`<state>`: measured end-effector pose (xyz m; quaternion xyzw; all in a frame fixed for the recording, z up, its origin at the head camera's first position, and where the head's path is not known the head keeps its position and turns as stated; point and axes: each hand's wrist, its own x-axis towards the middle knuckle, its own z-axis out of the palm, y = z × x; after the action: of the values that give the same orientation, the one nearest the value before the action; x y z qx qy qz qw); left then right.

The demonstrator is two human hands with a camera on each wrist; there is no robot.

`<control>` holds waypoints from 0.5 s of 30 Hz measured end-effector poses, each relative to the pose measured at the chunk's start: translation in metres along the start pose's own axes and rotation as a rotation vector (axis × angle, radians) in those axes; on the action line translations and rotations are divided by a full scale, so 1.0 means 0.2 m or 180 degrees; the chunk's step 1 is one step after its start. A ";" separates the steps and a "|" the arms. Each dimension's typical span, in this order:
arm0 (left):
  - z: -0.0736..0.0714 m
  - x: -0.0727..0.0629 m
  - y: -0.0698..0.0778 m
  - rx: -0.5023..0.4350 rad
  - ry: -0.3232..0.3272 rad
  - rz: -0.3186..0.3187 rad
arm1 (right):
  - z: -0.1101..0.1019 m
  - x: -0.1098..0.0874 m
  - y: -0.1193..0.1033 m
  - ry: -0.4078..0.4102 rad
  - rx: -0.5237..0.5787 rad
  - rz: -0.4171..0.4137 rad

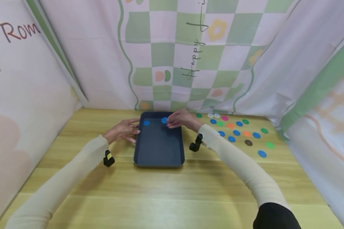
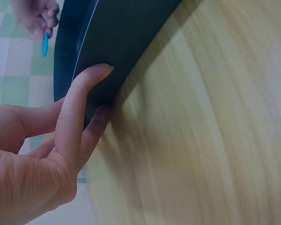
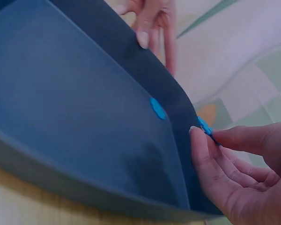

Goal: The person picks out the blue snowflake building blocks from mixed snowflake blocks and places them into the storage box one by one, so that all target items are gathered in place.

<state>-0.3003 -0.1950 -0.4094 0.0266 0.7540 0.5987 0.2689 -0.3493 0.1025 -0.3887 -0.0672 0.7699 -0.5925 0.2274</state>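
Observation:
My right hand (image 1: 184,119) pinches a blue flower-shaped disc (image 1: 164,120) between thumb and fingertips, above the far end of a dark grey rectangular tray (image 1: 160,143). In the right wrist view the held disc (image 3: 205,126) is tilted on edge, close to the tray's rim. A second blue flower-shaped disc (image 3: 158,108) lies flat inside the tray, in its far left corner. My left hand (image 1: 123,130) is at the tray's left side with fingers spread. In the left wrist view its fingertips rest against the tray's outer wall (image 2: 124,42).
Several loose flower-shaped discs lie on the wooden table (image 1: 160,197) right of the tray, among them an orange disc (image 1: 247,134), a brown disc (image 1: 248,142) and a pink disc (image 1: 225,118). A checked curtain (image 1: 189,57) hangs behind the table; white cloth borders both sides.

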 end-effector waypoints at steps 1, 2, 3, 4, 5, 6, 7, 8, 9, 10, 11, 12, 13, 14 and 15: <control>0.00 0.00 0.00 -0.0001 -0.0002 0.0000 | 0.02 0.01 0.00 -0.0014 -0.0003 0.0001; 0.00 0.00 0.00 0.0001 -0.0008 0.0008 | 0.03 0.02 0.00 -0.0026 -0.0021 -0.0001; 0.00 0.00 0.00 -0.0004 -0.0001 0.0003 | 0.05 0.03 0.00 -0.0040 -0.0038 -0.0006; 0.00 0.00 0.00 -0.0007 0.0000 0.0000 | 0.06 0.04 0.00 -0.0051 -0.0046 -0.0003; 0.00 0.00 0.00 -0.0004 -0.0001 0.0002 | 0.08 0.04 0.01 -0.0063 -0.0056 -0.0003; 0.00 0.00 0.00 -0.0001 -0.0002 0.0002 | 0.09 0.05 0.01 -0.0071 -0.0063 0.0003; 0.00 0.00 -0.01 -0.0002 0.0000 -0.0001 | 0.10 0.06 0.01 -0.0087 -0.0083 0.0012; 0.00 0.00 -0.01 -0.0002 -0.0001 -0.0004 | 0.12 0.07 0.01 -0.0109 -0.0129 0.0031; 0.00 0.00 -0.01 0.0001 -0.0003 -0.0010 | 0.13 0.07 0.02 -0.0134 -0.0176 0.0056; 0.00 0.00 -0.01 0.0000 -0.0005 -0.0016 | 0.14 0.08 0.02 -0.0168 -0.0233 0.0083; 0.00 0.00 0.00 -0.0001 -0.0003 -0.0026 | 0.15 0.08 0.03 -0.0211 -0.0290 0.0109; 0.00 0.00 0.00 0.0000 0.0001 -0.0033 | 0.17 0.09 0.04 -0.0253 -0.0336 0.0139; 0.00 0.00 0.00 0.0015 -0.0006 -0.0030 | 0.18 0.09 0.04 -0.0291 -0.0383 0.0162; 0.00 0.00 0.00 0.0027 -0.0011 -0.0024 | 0.20 0.10 0.05 -0.0327 -0.0430 0.0168; 0.00 0.00 0.01 0.0039 -0.0017 -0.0017 | 0.22 0.10 0.05 -0.0345 -0.0461 0.0169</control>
<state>-0.2996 -0.1944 -0.4079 0.0278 0.7570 0.5932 0.2724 -0.3464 0.0601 -0.4123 -0.0950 0.7988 -0.5245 0.2789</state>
